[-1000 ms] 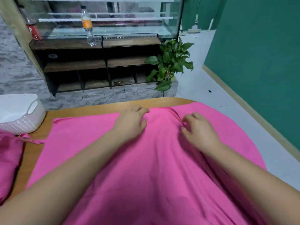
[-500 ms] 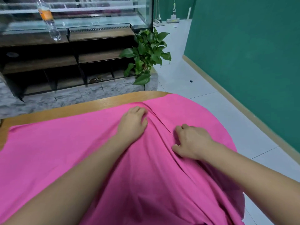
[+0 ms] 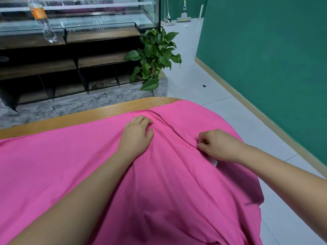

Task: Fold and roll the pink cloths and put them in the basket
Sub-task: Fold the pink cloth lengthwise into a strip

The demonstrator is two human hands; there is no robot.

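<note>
We see left hand (image 3: 137,137) flat on pink cloth (image 3: 70,165); right hand (image 3: 219,145) pinches its fold. White tag (image 3: 213,161) under right hand mostly hidden; bottle (image 3: 44,23) label unreadable, top cut off.

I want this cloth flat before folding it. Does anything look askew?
Yes. The pink cloth is rucked: a raised crease runs between the left hand, resting on it, and the right hand, which pinches it. Its right side droops off the table.
</note>
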